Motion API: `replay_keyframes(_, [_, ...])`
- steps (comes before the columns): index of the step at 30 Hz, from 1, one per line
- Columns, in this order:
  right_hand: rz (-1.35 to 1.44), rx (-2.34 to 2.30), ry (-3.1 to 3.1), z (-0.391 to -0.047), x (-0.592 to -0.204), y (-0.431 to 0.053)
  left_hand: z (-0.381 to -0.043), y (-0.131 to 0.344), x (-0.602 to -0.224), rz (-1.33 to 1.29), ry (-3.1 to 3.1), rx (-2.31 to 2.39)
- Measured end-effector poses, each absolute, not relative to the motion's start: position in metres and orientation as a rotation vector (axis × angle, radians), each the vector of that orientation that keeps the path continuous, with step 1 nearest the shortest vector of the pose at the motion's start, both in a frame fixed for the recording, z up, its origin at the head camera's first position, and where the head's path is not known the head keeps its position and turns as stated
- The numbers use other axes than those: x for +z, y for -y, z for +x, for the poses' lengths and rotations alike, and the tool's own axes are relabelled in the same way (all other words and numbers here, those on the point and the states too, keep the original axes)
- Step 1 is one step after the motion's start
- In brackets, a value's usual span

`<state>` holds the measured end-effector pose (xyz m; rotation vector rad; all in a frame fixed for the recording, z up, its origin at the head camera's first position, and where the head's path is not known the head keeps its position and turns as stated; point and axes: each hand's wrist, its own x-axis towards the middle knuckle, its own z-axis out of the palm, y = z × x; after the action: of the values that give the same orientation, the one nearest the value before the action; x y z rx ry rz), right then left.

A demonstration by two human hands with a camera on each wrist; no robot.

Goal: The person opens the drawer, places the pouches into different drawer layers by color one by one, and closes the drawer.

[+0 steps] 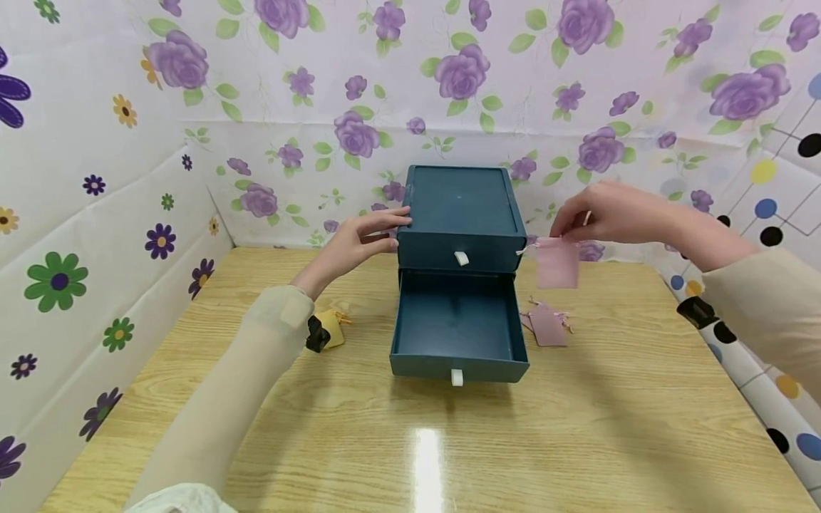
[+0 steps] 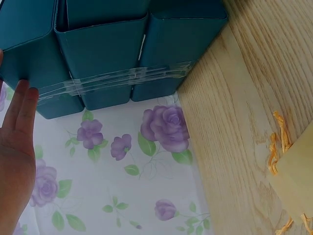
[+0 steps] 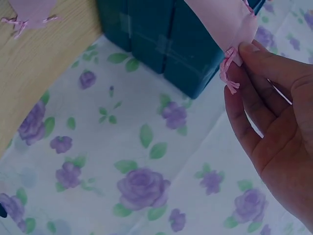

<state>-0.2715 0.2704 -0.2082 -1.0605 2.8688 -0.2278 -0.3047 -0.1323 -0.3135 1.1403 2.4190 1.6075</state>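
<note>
A dark blue drawer cabinet (image 1: 463,201) stands at the back of the table. Its top drawer (image 1: 431,251) is closed, while a drawer (image 1: 457,313) below it is pulled out with nothing visible inside. My left hand (image 1: 355,242) rests its extended fingers against the cabinet's upper left side. To the right, my right hand (image 1: 603,212) pinches a pink drawstring pouch (image 1: 556,265) by its gathered top, and the pouch hangs in the air. In the right wrist view the thumb and fingertips grip the pouch (image 3: 226,24) near its pink cord.
Another pink pouch (image 1: 548,325) lies on the table (image 1: 359,442) right of the pulled-out drawer. At the left, a yellow drawstring pouch (image 1: 332,329) is partly hidden behind the left wrist. Clear tape (image 2: 132,76) runs across the cabinet units. Flowered cloth (image 1: 359,85) hangs behind.
</note>
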Motion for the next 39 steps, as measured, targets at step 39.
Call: replay_keyframes(39, [-1.292,0.136,-2.381,-0.279,-0.255,-0.068,-0.304,0.131,-0.310,1.091,-2.465,1.583])
